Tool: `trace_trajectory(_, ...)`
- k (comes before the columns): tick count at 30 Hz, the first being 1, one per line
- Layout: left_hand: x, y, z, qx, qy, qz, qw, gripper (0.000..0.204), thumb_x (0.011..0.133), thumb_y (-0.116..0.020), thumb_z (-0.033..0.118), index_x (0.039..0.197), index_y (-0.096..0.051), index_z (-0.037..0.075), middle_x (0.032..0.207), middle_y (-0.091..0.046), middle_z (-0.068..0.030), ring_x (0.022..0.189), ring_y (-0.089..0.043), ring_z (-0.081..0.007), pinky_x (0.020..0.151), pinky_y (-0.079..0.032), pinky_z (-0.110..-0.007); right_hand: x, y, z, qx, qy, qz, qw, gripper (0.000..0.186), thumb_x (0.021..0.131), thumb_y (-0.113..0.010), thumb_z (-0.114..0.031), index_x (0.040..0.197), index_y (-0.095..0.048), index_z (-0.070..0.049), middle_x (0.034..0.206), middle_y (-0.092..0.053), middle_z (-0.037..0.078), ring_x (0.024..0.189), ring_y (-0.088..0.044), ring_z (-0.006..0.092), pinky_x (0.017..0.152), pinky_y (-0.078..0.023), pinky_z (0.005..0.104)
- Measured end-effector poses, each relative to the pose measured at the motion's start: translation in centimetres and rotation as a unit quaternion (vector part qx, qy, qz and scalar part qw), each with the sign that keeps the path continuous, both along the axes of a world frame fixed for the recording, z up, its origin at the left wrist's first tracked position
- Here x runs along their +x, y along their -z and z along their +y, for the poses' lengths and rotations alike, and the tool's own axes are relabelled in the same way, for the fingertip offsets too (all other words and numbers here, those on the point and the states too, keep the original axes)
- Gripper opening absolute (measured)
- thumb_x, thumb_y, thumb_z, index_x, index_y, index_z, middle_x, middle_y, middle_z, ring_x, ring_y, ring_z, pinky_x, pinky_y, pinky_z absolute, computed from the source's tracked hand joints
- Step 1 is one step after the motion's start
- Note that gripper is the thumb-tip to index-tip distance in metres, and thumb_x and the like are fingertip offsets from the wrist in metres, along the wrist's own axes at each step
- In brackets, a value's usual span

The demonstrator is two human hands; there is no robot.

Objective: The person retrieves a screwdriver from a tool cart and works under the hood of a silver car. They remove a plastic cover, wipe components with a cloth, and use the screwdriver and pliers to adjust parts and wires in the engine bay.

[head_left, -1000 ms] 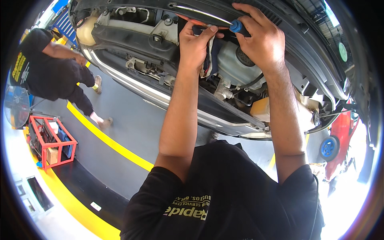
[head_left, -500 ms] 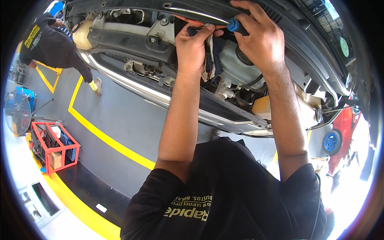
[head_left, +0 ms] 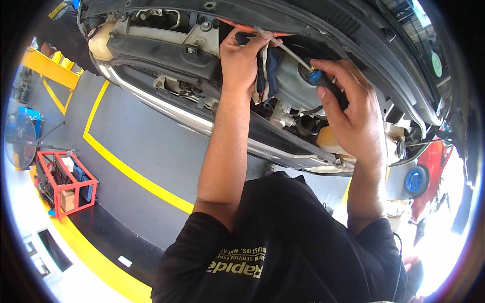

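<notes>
A screwdriver with a blue and black handle is in my right hand, whose fingers are closed round the handle. Its long shaft slants up and left, and the tip end lies by the thumb of my left hand. That hand is closed on a bunched dark and cream rag, which hangs below the fingers into the engine bay. Just behind the fingertips runs an orange-red strip under the black panel edge; what it belongs to is hidden. A translucent reservoir sits between my hands.
The car's front edge crosses below my forearms. A pale tank sits at the far left of the bay. On the floor at left stand a red metal frame and a fan. Another person stands at upper left.
My right hand has moved down and right, swinging the screwdriver from nearly level to a steep slant, its tip end now by my left thumb. The other person has shifted toward the upper left.
</notes>
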State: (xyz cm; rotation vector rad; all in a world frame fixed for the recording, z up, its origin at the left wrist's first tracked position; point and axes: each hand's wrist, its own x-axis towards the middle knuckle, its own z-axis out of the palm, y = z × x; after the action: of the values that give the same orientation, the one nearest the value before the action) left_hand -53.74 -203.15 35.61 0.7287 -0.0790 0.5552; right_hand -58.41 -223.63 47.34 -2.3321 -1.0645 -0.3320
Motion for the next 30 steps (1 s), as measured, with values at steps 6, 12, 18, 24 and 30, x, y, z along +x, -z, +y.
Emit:
trace_trajectory(6, 0.4, 0.4, 0.0, 0.018, -0.008, -0.039, 0.999, 0.018, 0.092, -0.079, 0.002, 0.109, -0.073, 0.0, 0.101, -0.079, -0.0152, 0.09, -0.078, -0.025, 0.078, -0.063, -0.032, -0.7, 0.5, 0.5, -0.023, 0.056, 0.029, 0.998, 0.032, 0.096, -0.062, -0.005, 0.127, -0.071, -0.008, 0.1, -0.069, 0.015, 0.085, -0.071, 0.0384, 0.074, -0.055, 0.0466)
trace_trajectory(12, 0.7, 0.9, 0.2, 0.021, -0.009, -0.071, 0.997, 0.017, 0.093, -0.077, -0.001, 0.109, -0.072, -0.004, 0.1, -0.077, -0.0155, 0.09, -0.078, -0.0262, 0.086, -0.064, -0.036, -0.1, -0.8, 0.7, -0.043, 0.047, -0.02, 0.998, 0.03, 0.099, -0.063, -0.002, 0.128, -0.073, -0.006, 0.087, -0.064, 0.015, 0.072, -0.06, 0.0287, 0.071, -0.05, 0.0371)
trace_trajectory(18, 0.7, 1.0, 0.2, 0.022, -0.016, -0.066, 0.997, 0.018, 0.093, -0.077, -0.003, 0.11, -0.072, -0.005, 0.101, -0.077, -0.0154, 0.089, -0.078, -0.0265, 0.087, -0.065, -0.038, 0.6, -2.3, 1.4, -0.072, 0.056, -0.029, 0.995, 0.025, 0.093, -0.063, -0.005, 0.114, -0.077, -0.006, 0.094, -0.071, 0.017, 0.088, -0.071, 0.0386, 0.078, -0.057, 0.0465)
trace_trajectory(24, 0.7, 1.1, 0.2, 0.022, -0.02, -0.055, 0.998, 0.018, 0.092, -0.078, -0.003, 0.11, -0.072, -0.004, 0.1, -0.077, -0.0146, 0.088, -0.078, -0.0254, 0.086, -0.065, -0.038, 1.3, -2.6, 1.6, -0.073, 0.036, -0.062, 0.995, 0.022, 0.093, -0.064, -0.007, 0.111, -0.078, -0.005, 0.099, -0.074, 0.019, 0.091, -0.071, 0.0411, 0.084, -0.057, 0.0477)
trace_trajectory(30, 0.8, 1.1, 0.2, 0.034, -0.026, -0.068, 0.997, 0.016, 0.093, -0.077, -0.004, 0.109, -0.073, -0.004, 0.099, -0.078, -0.014, 0.087, -0.078, -0.024, 0.083, -0.066, -0.036, 2.2, -2.9, 1.1, -0.08, -0.006, -0.085, 0.993, 0.027, 0.097, -0.066, -0.001, 0.122, -0.075, -0.002, 0.101, -0.073, 0.015, 0.076, -0.066, 0.0207, 0.071, -0.051, 0.0326)
